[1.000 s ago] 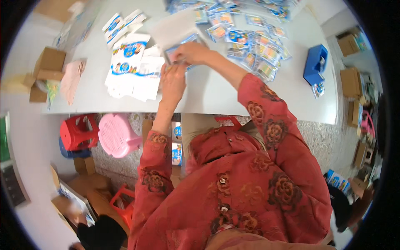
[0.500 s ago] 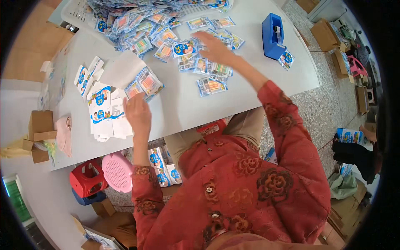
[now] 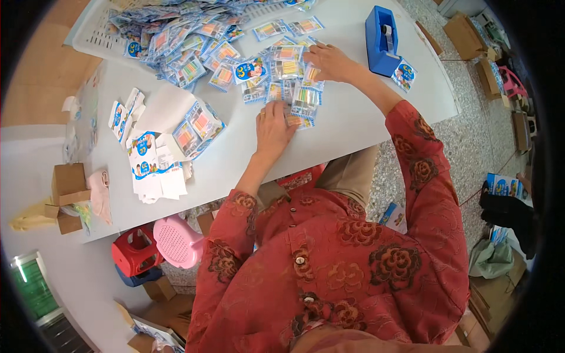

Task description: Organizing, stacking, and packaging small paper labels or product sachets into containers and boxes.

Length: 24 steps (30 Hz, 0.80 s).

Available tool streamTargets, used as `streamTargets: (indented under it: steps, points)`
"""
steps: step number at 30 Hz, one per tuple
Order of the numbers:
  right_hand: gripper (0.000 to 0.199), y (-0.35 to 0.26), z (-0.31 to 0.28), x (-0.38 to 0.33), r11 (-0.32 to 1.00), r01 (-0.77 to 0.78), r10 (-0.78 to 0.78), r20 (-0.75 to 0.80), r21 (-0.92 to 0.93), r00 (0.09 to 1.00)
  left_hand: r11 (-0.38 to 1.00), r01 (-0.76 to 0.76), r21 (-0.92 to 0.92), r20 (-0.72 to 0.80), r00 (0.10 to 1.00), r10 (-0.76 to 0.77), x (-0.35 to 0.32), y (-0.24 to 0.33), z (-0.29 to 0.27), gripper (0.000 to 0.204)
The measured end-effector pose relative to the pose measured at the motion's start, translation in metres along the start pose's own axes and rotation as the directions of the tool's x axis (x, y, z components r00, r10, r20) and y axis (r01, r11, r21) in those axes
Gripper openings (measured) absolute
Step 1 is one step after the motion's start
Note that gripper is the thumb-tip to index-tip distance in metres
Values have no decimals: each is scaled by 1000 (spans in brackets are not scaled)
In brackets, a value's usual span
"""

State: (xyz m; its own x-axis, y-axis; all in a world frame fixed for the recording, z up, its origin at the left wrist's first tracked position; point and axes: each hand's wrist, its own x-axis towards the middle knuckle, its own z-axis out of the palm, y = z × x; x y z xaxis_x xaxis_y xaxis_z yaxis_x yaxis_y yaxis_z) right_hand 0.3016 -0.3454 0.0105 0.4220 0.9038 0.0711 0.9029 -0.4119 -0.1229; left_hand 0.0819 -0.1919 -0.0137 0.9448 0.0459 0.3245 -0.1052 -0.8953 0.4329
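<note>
Several small clear packets of coloured sticks [image 3: 305, 99] lie in a loose heap at the middle of the table. My left hand [image 3: 273, 130] is at the heap's near edge, fingers stretched out and touching the packets there. Across from it, my right hand [image 3: 331, 62] rests on the heap's right side with its fingers extended over the packets. Neither hand visibly lifts one. To the left stands an open white-and-blue carton [image 3: 206, 144] with packets lying inside it, its lid flap [image 3: 166, 110] folded back. Flattened cartons [image 3: 156, 179] are stacked beside it.
A white basket [image 3: 94, 36] overflows with packets at the back left. A blue tape dispenser [image 3: 382, 47] stands at the right. Under the table's left side are a red stool [image 3: 136, 250] and a pink stool [image 3: 178, 241]. Cardboard boxes [image 3: 462, 36] sit on the floor at right.
My left hand has left the open carton and moved right to the packet heap. My right hand has shifted right to the heap's other side. The packets sit closer together.
</note>
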Motion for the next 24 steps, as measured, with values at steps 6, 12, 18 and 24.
streamTargets:
  steps: [6, 12, 18, 24]
  points:
    - [31, -5, -20, -31, 923, 3, -4, 3, 385, 1000, 989, 149, 20, 71, 986, -150, 5, -9, 0, 60]
    - [25, -37, -5, -22, 878, 419, -423, -37, 230, 906, 993, 118, 10, 222, 968, -117, 14, -13, -3, 39]
    - [37, -46, 0, -16, 895, 438, -442, 34, 82, 896, 983, 182, 29, 382, 907, -179, 4, -6, -25, 30]
    - [35, -38, -10, -42, 931, 247, -287, 122, 268, 950, 995, 100, 30, 415, 904, -103, -14, -31, -54, 21]
